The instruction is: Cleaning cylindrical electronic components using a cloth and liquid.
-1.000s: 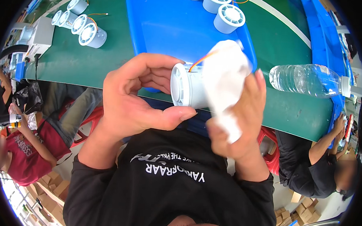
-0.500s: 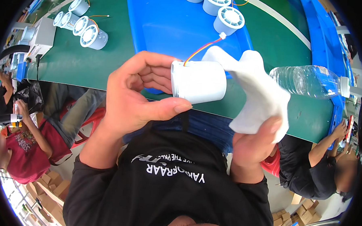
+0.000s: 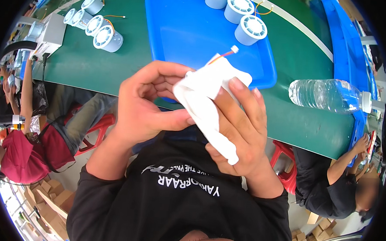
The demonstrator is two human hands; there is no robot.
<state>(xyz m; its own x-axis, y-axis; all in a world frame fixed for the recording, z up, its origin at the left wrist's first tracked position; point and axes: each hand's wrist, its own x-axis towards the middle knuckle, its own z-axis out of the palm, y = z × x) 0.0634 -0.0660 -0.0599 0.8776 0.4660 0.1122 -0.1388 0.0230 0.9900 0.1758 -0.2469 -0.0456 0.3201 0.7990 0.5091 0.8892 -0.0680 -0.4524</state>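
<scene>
My left hand [image 3: 140, 103] curls around one end of a white cylindrical fan, its thumb below and its fingers above. A white cloth [image 3: 202, 106] is draped over the fan and hides most of it. Red and yellow wires with a small white plug [image 3: 234, 49] stick out above the cloth. My right hand [image 3: 240, 131] presses the cloth against the fan from the right, fingers spread over it, with one corner hanging below.
Ahead is a blue tray [image 3: 179, 42] with several white fans [image 3: 251, 30] at its far right. More fans [image 3: 108, 38] lie on the green table [image 3: 79, 68] at left, beside a grey box [image 3: 52, 34]. A clear bottle [image 3: 327, 95] lies at right. People sit on both sides.
My right hand has brought the cloth leftward from beside the fan onto it, covering the fan's white side. My left hand keeps its hold. The view has shifted slightly.
</scene>
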